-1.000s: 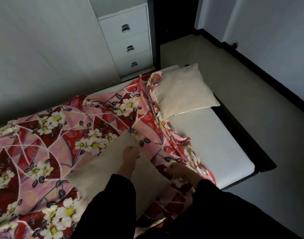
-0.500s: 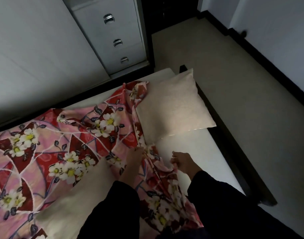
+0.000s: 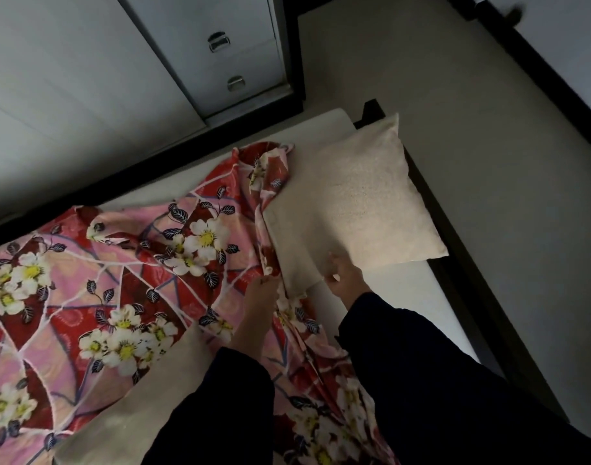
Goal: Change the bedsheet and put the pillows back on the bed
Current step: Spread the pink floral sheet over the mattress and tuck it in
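Left hand (image 3: 262, 293) pinches sheet (image 3: 126, 280) edge; right hand (image 3: 346, 275), fingers loosely spread, touches near corner of pillow (image 3: 364, 209) just ahead at bed (image 3: 404, 297) corner.

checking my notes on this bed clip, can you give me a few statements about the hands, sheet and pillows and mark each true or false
1. The left hand grips the floral bedsheet. True.
2. The right hand is on the drawer unit. False: it is at the near edge of the far pillow.
3. The sheet covers the whole mattress. False: the part beside the far pillow is bare.
4. A near pillow lies on the sheet by the left sleeve. True.
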